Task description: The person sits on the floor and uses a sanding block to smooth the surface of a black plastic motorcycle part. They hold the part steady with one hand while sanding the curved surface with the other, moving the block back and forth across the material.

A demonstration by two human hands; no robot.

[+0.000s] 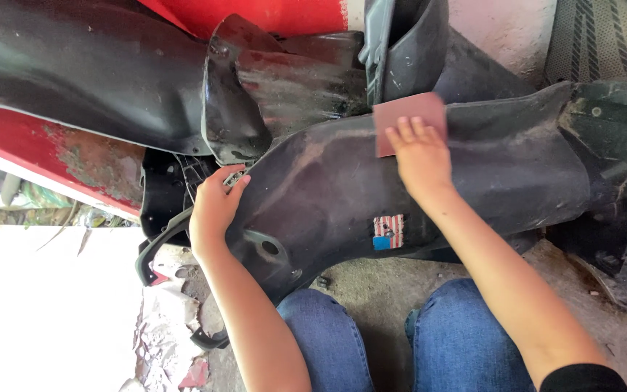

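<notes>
A large curved black plastic body panel (473,181) lies across the scene in front of my knees. My right hand (421,156) presses flat on a reddish-brown sheet of sandpaper (408,116) against the panel's upper edge. My left hand (215,207) grips the panel's left edge, fingers curled over the rim. A small striped sticker (388,231) sits on the panel's lower middle.
Other black plastic panels (96,80) are stacked behind, over a red painted part with chipped paint (74,156). A grey upright panel (400,43) stands at the top centre. A bright white sheet (45,312) lies at the lower left. My blue jeans knees (466,341) rest on a concrete floor.
</notes>
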